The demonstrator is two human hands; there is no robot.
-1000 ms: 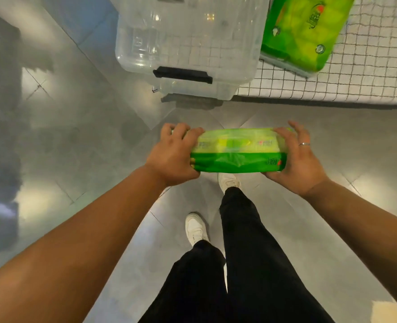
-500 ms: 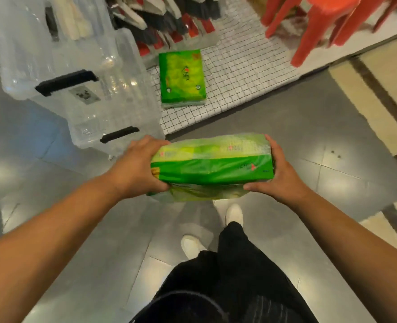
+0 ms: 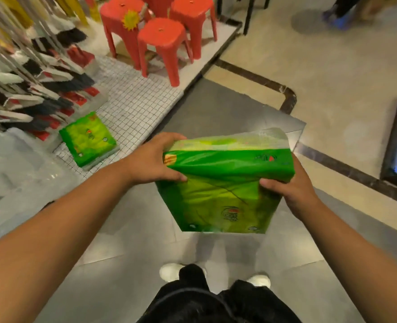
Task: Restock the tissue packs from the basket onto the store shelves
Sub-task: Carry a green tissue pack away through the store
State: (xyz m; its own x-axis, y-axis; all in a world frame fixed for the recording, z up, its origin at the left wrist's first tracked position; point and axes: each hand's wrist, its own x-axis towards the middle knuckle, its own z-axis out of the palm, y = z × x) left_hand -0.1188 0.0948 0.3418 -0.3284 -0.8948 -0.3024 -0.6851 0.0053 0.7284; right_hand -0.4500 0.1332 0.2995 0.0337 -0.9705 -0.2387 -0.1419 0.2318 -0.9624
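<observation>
Head view, held pack: a green tissue pack (image 3: 225,180) is in the air above the grey floor (image 3: 127,248), tilted.
Left hand (image 3: 154,159): fingers curled round the pack's left end.
Right hand (image 3: 293,190): grips the right end, thumb on the front.
Second pack (image 3: 88,138): lies flat on the grid shelf (image 3: 137,101), near red stools (image 3: 162,40).

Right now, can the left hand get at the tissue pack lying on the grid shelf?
Probably not yet: the left hand grips the held pack. Nothing stands between it and the shelf pack, which lies low on the grid shelf.
</observation>
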